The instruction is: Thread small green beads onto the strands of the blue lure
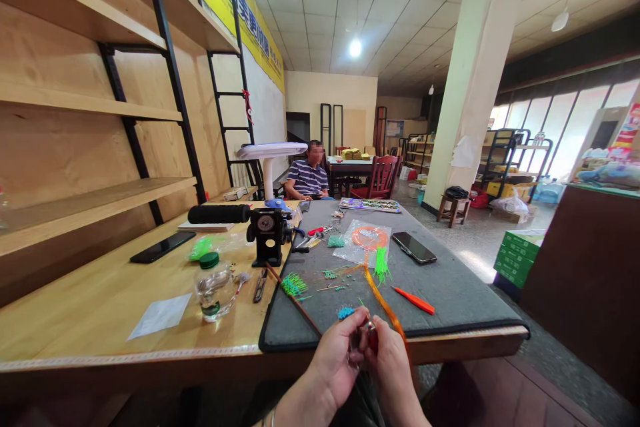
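Observation:
My left hand and my right hand meet at the table's front edge, both with fingers closed. Between their fingertips a small shiny metal piece shows; most of it is hidden. A thin green tip sticks up by the left fingertips. Just beyond them lies a cluster of small blue pieces. A bundle of orange strands runs past my right hand and over the edge. To the right is an orange-red pointed tool. Bright green strands lie farther back.
On the grey mat are a phone, a plastic bag with an orange coil, and green-tipped pieces. Leftward stand a black clamp device and a jar. A person sits beyond the table.

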`<action>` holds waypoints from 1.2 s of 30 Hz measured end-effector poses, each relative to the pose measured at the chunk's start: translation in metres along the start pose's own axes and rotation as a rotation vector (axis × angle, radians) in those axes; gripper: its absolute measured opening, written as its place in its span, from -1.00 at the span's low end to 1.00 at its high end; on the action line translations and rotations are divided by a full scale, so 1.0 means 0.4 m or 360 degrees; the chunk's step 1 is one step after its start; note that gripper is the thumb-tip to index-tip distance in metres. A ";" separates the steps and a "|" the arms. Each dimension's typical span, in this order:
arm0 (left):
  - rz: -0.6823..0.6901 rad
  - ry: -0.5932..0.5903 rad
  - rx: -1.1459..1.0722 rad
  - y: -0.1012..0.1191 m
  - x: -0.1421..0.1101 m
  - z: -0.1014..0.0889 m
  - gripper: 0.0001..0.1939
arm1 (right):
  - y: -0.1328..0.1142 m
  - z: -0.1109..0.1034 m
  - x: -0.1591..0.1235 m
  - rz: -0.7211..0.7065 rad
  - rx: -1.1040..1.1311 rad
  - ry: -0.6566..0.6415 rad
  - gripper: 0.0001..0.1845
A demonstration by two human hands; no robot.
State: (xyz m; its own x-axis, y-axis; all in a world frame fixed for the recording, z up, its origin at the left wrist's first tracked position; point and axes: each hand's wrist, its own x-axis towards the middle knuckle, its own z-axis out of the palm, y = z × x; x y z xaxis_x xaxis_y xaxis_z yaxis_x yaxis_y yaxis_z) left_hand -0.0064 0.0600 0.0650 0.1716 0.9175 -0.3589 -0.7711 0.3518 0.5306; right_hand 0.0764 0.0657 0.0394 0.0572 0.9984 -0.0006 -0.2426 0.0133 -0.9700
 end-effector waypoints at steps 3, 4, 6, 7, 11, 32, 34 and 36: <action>0.0007 -0.0044 0.0023 -0.001 0.004 -0.004 -0.77 | 0.000 -0.001 0.001 -0.0033 -0.0054 0.0030 -0.57; 0.0011 -0.0051 0.0027 -0.002 0.005 -0.005 -0.77 | 0.003 -0.002 0.002 -0.0021 -0.0046 0.0021 -0.57; 0.0019 -0.0044 0.0026 -0.003 0.006 -0.006 -0.78 | 0.009 -0.005 0.005 0.0016 -0.0007 -0.0022 -0.57; 0.0022 -0.0032 0.0023 -0.003 0.006 -0.007 -0.79 | 0.012 -0.006 0.006 0.0030 0.0013 -0.0041 -0.57; 0.0024 -0.0002 0.0017 -0.003 0.001 -0.003 -0.79 | 0.015 -0.008 0.009 0.0013 -0.0014 -0.0005 -0.57; 0.0043 -0.0062 0.0028 -0.003 0.004 -0.003 -0.78 | 0.017 -0.007 0.005 0.0135 0.0132 -0.0040 -0.57; 0.0034 -0.0071 0.0025 -0.003 0.007 -0.005 -0.77 | 0.020 -0.009 0.008 0.0126 0.0121 -0.0031 -0.56; 0.0026 -0.0069 0.0017 -0.004 0.009 -0.007 -0.77 | 0.022 -0.010 0.010 0.0112 0.0116 -0.0023 -0.57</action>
State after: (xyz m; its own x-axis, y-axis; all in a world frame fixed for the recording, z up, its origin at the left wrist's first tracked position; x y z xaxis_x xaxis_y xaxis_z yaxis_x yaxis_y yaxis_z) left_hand -0.0062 0.0624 0.0607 0.1860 0.9301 -0.3166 -0.7675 0.3387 0.5442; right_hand 0.0784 0.0695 0.0301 0.0235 0.9977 -0.0641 -0.3152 -0.0534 -0.9475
